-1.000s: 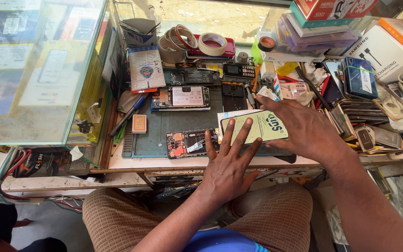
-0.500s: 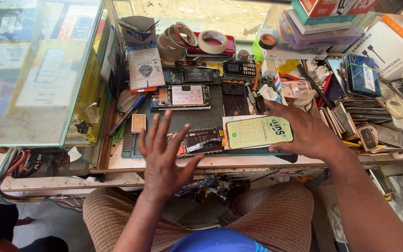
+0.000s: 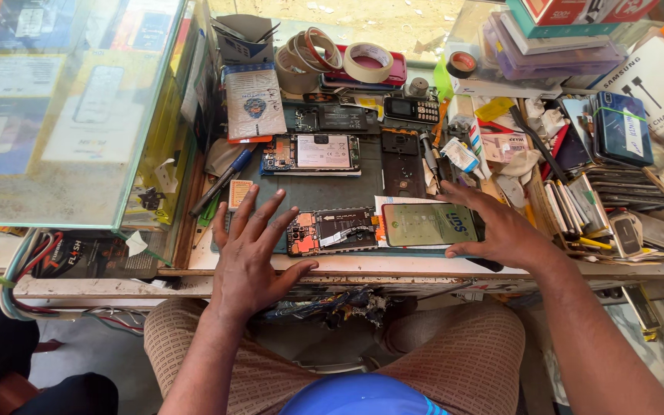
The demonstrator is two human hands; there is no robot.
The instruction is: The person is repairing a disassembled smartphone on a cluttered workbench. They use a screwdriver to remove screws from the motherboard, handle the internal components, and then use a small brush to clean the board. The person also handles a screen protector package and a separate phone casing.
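The phone screen panel is a flat, dark rectangle under a greenish protective film with a yellow tab and some print at its right end. It lies lengthwise on a white sheet at the near edge of the dark work mat, just right of an opened phone body whose orange and black insides show.

The right hand pinches the panel's right end: the thumb sits at the near corner and the index finger arches over the far edge, the other fingers curled behind. The left hand is spread wide, palm down and empty, over the near left part of the mat, its thumb stretched toward the opened phone body; whether the palm rests on the surface or floats just above it is hard to tell.

Farther back on the mat lies another opened phone with a pale battery, and beyond it rolls of tape. A glass display case fills the left side.

The right hand covers the panel's right end, so that edge cannot be seen. Reflections on the glass blur what is inside the case. The heap of phone parts at the far right is cut off by the frame.
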